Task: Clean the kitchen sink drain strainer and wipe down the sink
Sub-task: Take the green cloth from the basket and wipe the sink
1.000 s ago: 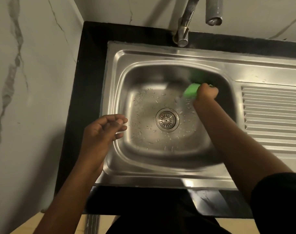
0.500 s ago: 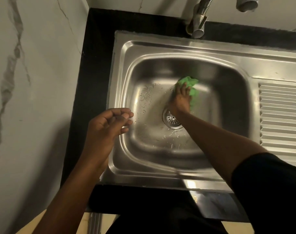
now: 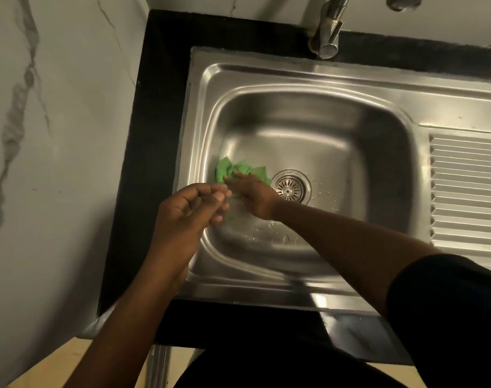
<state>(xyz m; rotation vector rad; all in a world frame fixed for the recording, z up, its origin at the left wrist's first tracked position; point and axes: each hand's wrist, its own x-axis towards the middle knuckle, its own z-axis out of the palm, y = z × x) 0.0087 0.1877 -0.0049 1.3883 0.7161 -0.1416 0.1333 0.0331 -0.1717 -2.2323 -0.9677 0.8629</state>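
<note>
Cloth (image 3: pixel 231 170) lies under right hand's (image 3: pixel 256 198) flat fingers (image 3: pixel 238 177) beside strainer (image 3: pixel 290 187); left hand (image 3: pixel 186 212) curls empty.

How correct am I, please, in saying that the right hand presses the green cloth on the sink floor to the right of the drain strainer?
Not quite: the head view shows the green cloth lying left of the drain strainer, not right of it. The right hand does press it on the sink floor.
</note>
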